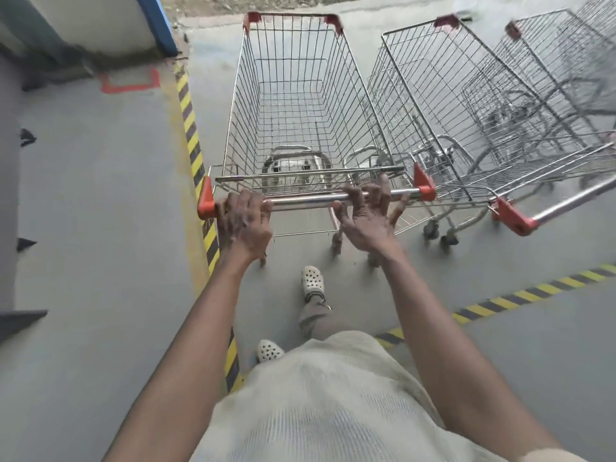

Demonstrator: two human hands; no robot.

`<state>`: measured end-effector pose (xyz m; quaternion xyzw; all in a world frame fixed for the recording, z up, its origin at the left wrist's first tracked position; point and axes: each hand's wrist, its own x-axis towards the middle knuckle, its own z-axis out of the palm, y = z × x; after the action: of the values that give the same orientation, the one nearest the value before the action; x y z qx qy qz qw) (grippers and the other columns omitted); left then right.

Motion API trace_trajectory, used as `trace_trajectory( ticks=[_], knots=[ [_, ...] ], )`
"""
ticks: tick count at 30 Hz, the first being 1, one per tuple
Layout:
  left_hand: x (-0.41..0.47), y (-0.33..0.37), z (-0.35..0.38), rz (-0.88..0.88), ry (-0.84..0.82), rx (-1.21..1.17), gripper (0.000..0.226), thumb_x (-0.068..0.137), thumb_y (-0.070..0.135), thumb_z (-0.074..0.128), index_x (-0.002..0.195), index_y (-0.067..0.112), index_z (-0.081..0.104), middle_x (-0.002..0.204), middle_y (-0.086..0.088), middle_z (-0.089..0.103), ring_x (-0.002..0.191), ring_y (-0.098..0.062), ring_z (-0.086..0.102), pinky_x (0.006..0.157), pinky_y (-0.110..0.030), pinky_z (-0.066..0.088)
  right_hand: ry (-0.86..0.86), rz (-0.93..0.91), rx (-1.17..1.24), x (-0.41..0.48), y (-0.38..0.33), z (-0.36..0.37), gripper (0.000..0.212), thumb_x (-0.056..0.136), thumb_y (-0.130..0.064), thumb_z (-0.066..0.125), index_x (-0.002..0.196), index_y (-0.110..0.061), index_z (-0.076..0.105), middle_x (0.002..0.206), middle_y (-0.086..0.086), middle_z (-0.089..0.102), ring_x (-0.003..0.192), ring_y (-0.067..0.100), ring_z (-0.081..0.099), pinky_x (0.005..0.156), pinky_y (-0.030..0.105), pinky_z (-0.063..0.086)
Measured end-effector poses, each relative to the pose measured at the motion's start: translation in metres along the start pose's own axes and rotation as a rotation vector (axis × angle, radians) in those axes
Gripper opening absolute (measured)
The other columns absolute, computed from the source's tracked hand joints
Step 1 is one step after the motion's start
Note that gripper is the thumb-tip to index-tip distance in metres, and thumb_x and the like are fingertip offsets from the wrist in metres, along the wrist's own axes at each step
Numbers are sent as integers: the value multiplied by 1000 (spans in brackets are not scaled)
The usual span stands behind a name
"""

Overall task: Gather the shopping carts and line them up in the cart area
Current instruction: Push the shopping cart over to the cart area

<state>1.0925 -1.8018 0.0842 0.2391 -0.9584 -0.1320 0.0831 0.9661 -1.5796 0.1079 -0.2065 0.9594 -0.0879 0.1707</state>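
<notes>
Chrome wire, capped with red plastic at the corners, makes up the cart point(293, 105) in front of the person; it stands just inside the yellow-and-black striped line point(190, 125) on the grey floor point(93, 201), its basket pointing away and running roughly parallel to that line, which probably marks the edge of the cart area. The left hand point(245, 221) is wrapped over the steel handle bar point(310, 200) close to its red left end cap, knuckles up, a firm grasp that suits steering; the right hand point(366, 218) is looser, fingers spread and only partly hooked over the bar near its right end, so whether it truly grips or merely rests there I cannot tell. A second cart point(443, 105) stands just beside the first on its right, angled slightly outward, and a third cart point(546, 78) lies further right, blurred; none looks nested into another. A second striped line point(520, 295) crosses the floor behind the carts on the right. Judging from this, the held cart is being squared up as the leftmost of the row; the wide hand spacing gives leverage for turning it.
</notes>
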Motion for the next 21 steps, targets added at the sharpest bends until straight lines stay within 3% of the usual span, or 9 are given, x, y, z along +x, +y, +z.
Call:
trace_trajectory(
  ticks=[6,10,15,18,21],
  knots=[
    [81,4,6,-30,-32,-35,36,99,38,29,106,17,57,111,-7,59,108,-29,48,101,-45,27,-49,-18,-26,85,-3,-27,59,99,-75,9,148,-46,25,164,-2,-20,147,25,-39,110,67,-29],
    [144,6,10,-72,-65,-5,35,96,35,30,112,16,55,120,-8,55,118,-28,43,104,-43,24,-31,-71,27,153,-8,-42,53,101,-71,15,142,-41,30,164,8,-3,151,31,-31,109,67,-30],
    [235,2,10,-148,-148,4,33,102,31,29,116,17,56,127,-10,52,124,-30,41,109,-46,23,-12,-93,-15,242,-29,-60,56,102,-71,14,146,-41,29,169,9,-8,154,31,-23,103,61,-36],
    [286,-7,7,-243,-234,7,41,101,25,20,120,15,55,129,-12,51,126,-33,40,107,-51,24,-21,-109,-23,287,-46,-74,53,105,-64,16,148,-36,30,167,10,4,156,33,-16,111,69,-26],
    [319,-14,4,-283,-242,-31,50,97,32,9,108,17,56,119,-8,52,123,-30,41,104,-49,24,-12,-137,-43,324,-57,-78,49,104,-63,14,138,-35,35,164,12,12,156,32,-8,113,71,-20]
  ],
)
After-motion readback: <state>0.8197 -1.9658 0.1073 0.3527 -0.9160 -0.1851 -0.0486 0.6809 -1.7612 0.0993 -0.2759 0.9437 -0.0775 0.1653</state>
